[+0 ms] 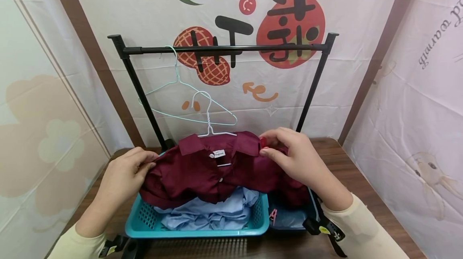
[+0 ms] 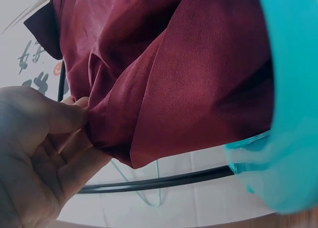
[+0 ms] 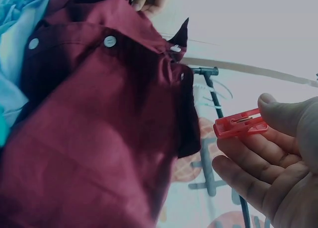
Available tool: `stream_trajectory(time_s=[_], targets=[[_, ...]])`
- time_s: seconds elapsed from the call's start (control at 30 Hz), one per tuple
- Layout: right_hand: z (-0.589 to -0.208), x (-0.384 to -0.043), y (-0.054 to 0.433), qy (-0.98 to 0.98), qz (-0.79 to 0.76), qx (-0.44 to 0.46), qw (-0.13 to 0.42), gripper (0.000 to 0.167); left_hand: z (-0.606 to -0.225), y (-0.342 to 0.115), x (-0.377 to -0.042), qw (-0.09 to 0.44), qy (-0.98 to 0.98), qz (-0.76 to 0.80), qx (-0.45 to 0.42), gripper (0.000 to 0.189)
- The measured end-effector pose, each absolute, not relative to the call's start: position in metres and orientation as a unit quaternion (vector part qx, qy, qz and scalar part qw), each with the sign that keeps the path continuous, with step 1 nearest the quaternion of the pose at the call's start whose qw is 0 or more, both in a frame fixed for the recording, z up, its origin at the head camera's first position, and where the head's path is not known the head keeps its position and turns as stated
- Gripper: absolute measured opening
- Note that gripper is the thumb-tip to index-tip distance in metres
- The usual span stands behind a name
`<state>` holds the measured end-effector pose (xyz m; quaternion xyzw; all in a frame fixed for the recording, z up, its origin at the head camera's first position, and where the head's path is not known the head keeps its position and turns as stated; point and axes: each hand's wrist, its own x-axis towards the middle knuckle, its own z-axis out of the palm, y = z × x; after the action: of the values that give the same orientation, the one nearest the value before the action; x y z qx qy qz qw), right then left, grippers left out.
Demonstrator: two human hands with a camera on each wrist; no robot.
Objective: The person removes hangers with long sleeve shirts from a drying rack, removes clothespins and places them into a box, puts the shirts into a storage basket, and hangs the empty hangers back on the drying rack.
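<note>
A maroon button-up shirt (image 1: 202, 170) hangs on a white wire hanger (image 1: 209, 114), its collar at the hanger's neck. My left hand (image 1: 124, 174) pinches the shirt at the shoulder on the left; the left wrist view shows the cloth (image 2: 174, 89) bunched between thumb and fingers. Between the thumb and fingers of my right hand (image 1: 296, 152) is a red clothespin (image 3: 241, 124), beside the collar's right tip. In the right wrist view a gap separates the clothespin from the shirt. The hanger's lower part is mostly hidden inside the shirt.
Behind the shirt stands a black rack (image 1: 231, 48) with a mint-green hanger (image 1: 188, 86) on its bar. Below lies a teal basket (image 1: 197, 233) holding light blue clothing (image 1: 209, 212). A dark blue bin (image 1: 289, 214) with a pink clothespin (image 1: 273, 216) sits beside it on the wooden table (image 1: 361, 206).
</note>
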<state>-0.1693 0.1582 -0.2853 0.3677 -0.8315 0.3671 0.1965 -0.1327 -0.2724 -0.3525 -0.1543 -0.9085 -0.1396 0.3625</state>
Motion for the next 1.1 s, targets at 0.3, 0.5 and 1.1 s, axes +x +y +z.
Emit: stream_trajectory(time_s=[0.3,0.5,1.1], targets=[[-0.309,-0.170,0.176,-0.849,0.366,0.338,0.177,0.030,-0.353,-0.275,-0.132,0.363,-0.908,-0.142,-0.151,0.024],[-0.327,-0.172,0.186,-0.857,0.369,0.327,0.151,0.032,-0.353,-0.276,-0.131,0.360,-0.910,-0.143,-0.148,0.023],[-0.370,-0.166,0.215,-0.867,0.419,0.270,0.027,0.035,-0.354,-0.277,-0.128,0.358,-0.912,-0.142,-0.142,0.023]])
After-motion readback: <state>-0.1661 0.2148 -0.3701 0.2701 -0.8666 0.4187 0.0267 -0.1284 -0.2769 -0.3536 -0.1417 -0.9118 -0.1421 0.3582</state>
